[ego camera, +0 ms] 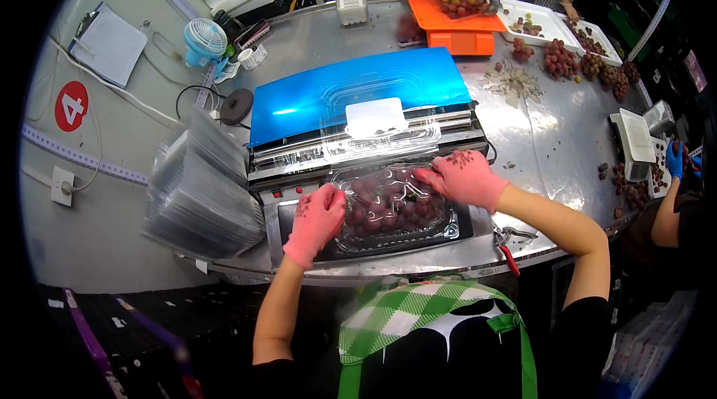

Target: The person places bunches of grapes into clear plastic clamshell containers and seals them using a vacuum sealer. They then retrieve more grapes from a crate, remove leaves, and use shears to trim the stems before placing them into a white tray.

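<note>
A clear plastic clamshell box of red grapes (392, 203) lies on the black plate at the front of a film-wrapping machine with a blue cover (358, 85). My left hand (316, 222), in a pink glove, pinches at the box's upper left edge, where clear film seems to lie too. My right hand (465, 178), gloved alike, has its fingertips on the upper right part of the box. Clear film and a white label (375, 117) lie across the rollers beyond the box, with what looks like a clear lid. Whether each hand grips film or lid cannot be told.
Stacked clear containers (204, 192) stand at the left. Red-handled pruning shears (507, 250) lie by the right front edge. Beyond stand a blue fan (205, 40) and an orange scale (456, 24), where a co-worker's gloved hands hold grapes. Loose bunches (560, 59) lie at the right.
</note>
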Motion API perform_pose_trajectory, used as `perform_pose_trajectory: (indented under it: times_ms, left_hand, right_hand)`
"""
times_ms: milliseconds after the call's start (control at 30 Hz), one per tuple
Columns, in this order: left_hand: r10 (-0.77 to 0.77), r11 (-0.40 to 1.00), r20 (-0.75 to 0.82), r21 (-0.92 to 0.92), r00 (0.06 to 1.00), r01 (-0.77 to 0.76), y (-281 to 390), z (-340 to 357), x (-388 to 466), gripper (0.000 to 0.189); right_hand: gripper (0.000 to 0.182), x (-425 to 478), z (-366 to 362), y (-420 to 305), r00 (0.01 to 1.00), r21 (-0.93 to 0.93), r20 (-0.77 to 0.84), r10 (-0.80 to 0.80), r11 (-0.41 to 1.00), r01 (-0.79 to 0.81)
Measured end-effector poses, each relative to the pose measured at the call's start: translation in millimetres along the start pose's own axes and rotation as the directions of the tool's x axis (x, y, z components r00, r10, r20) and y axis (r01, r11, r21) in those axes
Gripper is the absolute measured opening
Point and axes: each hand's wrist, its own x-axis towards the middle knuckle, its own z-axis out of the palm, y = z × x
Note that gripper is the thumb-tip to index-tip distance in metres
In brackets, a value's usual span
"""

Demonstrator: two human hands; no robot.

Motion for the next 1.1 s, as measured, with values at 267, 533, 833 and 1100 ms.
perform_pose_trajectory:
  times_ms: [267,533,833,1100]
  left_hand:
    - [-0.098,0.986,-0.35,-0.158,0.932,0.044,18,8,-65,0.02]
    - [-0.379,0.816,0.028,-0.462,0.925,0.348,12,16,-76,0.027]
    - [-0.258,0.625,0.23,-0.701,0.938,0.343,-14,12,-84,0.066]
    - [-0.196,0.538,0.44,-0.699,0.876,0.471,-9,-3,-92,0.032]
  right_hand:
    - [0.048,11,-11,-1,0.795,0.309,-0.595,0.119,0.947,0.089]
    - [0.062,63,-5,23,0.901,0.99,-0.098,0.424,0.132,0.045]
    - [0.041,-28,-6,20,0.991,0.843,-0.137,0.007,0.527,0.113]
    - [0.024,-96,66,-14,0.954,0.911,0.09,0.286,0.364,-0.195]
